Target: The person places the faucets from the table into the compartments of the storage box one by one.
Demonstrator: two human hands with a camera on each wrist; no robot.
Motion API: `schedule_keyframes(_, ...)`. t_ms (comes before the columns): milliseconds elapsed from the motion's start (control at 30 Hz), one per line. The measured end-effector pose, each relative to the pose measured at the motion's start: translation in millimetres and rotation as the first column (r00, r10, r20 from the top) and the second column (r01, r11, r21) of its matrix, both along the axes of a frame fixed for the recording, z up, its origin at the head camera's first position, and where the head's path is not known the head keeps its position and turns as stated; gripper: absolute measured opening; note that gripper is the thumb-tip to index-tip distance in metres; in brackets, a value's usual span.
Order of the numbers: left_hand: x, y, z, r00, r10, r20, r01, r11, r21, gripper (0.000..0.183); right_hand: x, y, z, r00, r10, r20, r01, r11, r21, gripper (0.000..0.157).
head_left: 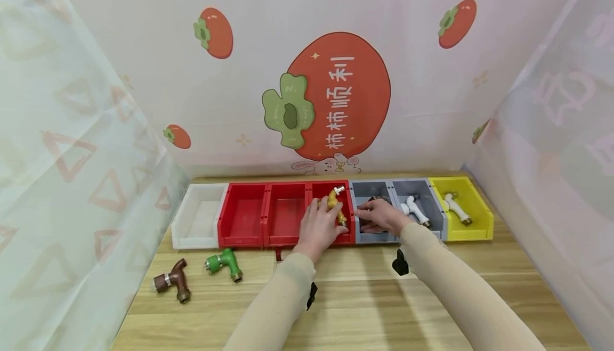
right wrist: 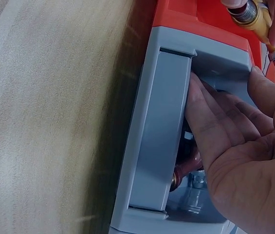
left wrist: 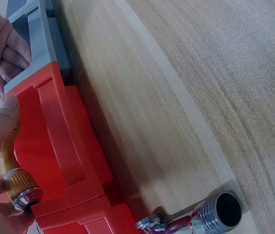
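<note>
My left hand (head_left: pixel 317 227) grips a yellow tap (head_left: pixel 332 200) with silver ends over the rightmost red bin (head_left: pixel 346 240). In the left wrist view its thumb lies beside the tap's ribbed yellow knob (left wrist: pixel 19 184). My right hand (head_left: pixel 381 215) reaches into the left grey bin (right wrist: pixel 149 131) next to it. The right wrist view shows its fingers stretched out inside and the thumb at the bin's rim. A dark red tap (right wrist: pixel 192 162) lies in that bin, partly hidden by the hand.
White taps lie in the right grey bin (head_left: pixel 436 235) and yellow bin (head_left: pixel 485 232). Left are two more red bins (head_left: pixel 242 242) and a white bin (head_left: pixel 194 243). On the table are a brown tap (head_left: pixel 177 282), a green tap (head_left: pixel 229 261) and a red tap (left wrist: pixel 178 225).
</note>
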State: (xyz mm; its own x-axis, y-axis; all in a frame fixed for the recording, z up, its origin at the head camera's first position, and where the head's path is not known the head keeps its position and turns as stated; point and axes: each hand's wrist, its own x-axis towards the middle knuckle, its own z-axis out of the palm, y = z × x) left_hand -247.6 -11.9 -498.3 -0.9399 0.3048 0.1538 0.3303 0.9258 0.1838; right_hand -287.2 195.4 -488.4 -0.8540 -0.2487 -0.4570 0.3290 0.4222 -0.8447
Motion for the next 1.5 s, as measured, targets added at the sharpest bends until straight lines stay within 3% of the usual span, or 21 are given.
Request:
schedule_keyframes(367, -2.8, -5.8, -5.0, 1.000, 0.016, -0.019, -0.017, 0.999, -0.037, 0.075, 0.2, -1.4, -0.7, 1.000, 0.003, -0.013, -0.003, 1.000, -0.005, 0.055)
schedule_keyframes(633, 5.7, -39.7, 6.5, 0.995, -0.091, 0.038, 0.093, 0.995, -0.048, 0.061, 2.5, -1.5, 0.3, 1.000, -0.003, -0.003, 0.003, 1.000, 0.004, 0.053)
schedule_keyframes(1000, 38.9, -93.8, 14.0, 0.981, -0.185, 0.062, 0.191, 0.973, -0.131, 0.074, 2.5, 1.5, 1.8, 1.000, 0.004, -0.007, -0.004, 1.000, -0.017, 0.057)
schedule_keyframes(1167, 58.8, -108.4, 7.9, 0.972, -0.220, 0.077, 0.231, 0.957, -0.178, 0.081, 3.2, -0.3, 0.8, 1.000, 0.005, -0.007, -0.005, 1.000, -0.012, 0.056)
schedule_keyframes(1500, 89.4, -119.0, -12.5, 0.944, -0.312, 0.104, 0.326, 0.930, -0.172, 0.081, 3.0, -1.1, -0.6, 1.000, 0.002, -0.016, -0.002, 1.000, -0.002, 0.055)
